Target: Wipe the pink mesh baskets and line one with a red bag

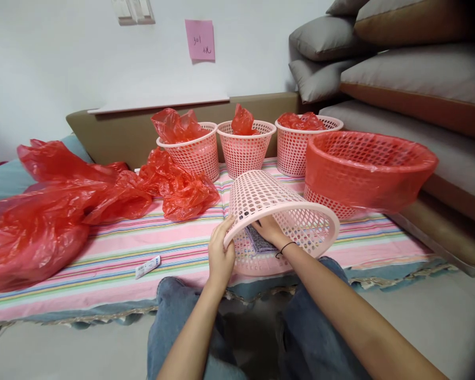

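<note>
A pink mesh basket (261,198) lies tipped on its side on the striped mattress (114,253), its mouth facing me. My left hand (220,253) grips the rim at the left, fingers curled over it. My right hand (268,228) reaches inside the basket mouth, and a grey cloth (259,240) lies just under it; its fingers are mostly hidden. A black band circles my right wrist.
A basket lined with a red bag (366,163) stands at the right. Three pink baskets (243,145) with red bags in them line the back. Loose red plastic bags (63,206) cover the left. A small white tube (147,266) lies near the front edge. Cushions (411,74) stack at right.
</note>
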Demonstrator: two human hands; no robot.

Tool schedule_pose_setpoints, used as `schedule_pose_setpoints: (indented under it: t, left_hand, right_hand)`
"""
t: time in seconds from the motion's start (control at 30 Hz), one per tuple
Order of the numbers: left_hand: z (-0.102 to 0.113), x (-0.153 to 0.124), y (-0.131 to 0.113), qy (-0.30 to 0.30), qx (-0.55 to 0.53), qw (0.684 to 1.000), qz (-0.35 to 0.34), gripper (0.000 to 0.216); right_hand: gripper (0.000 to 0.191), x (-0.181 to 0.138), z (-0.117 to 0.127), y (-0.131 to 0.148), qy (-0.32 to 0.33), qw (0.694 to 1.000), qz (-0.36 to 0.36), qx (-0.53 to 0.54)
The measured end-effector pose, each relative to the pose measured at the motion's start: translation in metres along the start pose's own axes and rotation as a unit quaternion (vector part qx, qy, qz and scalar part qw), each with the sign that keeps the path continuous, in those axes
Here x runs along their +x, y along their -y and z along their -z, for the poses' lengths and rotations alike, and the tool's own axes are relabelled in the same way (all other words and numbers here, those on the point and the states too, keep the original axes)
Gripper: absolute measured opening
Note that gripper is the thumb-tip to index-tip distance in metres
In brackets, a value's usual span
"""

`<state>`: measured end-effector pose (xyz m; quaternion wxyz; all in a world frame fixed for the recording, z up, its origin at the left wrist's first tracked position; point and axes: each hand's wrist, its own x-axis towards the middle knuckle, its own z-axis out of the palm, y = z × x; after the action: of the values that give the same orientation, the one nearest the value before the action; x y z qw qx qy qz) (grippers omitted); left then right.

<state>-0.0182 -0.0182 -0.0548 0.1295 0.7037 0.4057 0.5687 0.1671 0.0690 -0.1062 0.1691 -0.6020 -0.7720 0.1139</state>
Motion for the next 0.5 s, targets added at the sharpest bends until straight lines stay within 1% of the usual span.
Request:
schedule_pose_setpoints:
  t: [0.1,0.2,0.3,0.43,0.5]
  left_hand:
    - [-0.002,-0.001,0.002,-0.006,-0.005,1.000,-0.003,0.055]
    - [-0.003,-0.001,0.004,-0.007,-0.011,1.000,-0.002,0.050]
    - [-0.003,-0.001,0.007,-0.010,-0.015,1.000,0.006,0.049]
    - [-0.001,-0.002,0.012,-0.021,-0.014,0.999,0.026,0.048]
    - [0.000,-0.004,0.014,-0.022,-0.012,0.999,0.035,0.047]
  right_hand:
    - [0.059,-0.007,-0.019,-0.001,0.042,0.999,0.004,-0.009]
    - [0.066,-0.011,-0.031,0.000,0.057,0.998,-0.015,-0.018]
    - [0.064,-0.014,-0.034,0.008,0.047,0.997,-0.057,-0.027]
    - [0.059,-0.020,-0.035,0.029,0.002,0.989,-0.140,-0.044]
    - [0.058,-0.024,-0.033,0.038,-0.009,0.986,-0.159,-0.050]
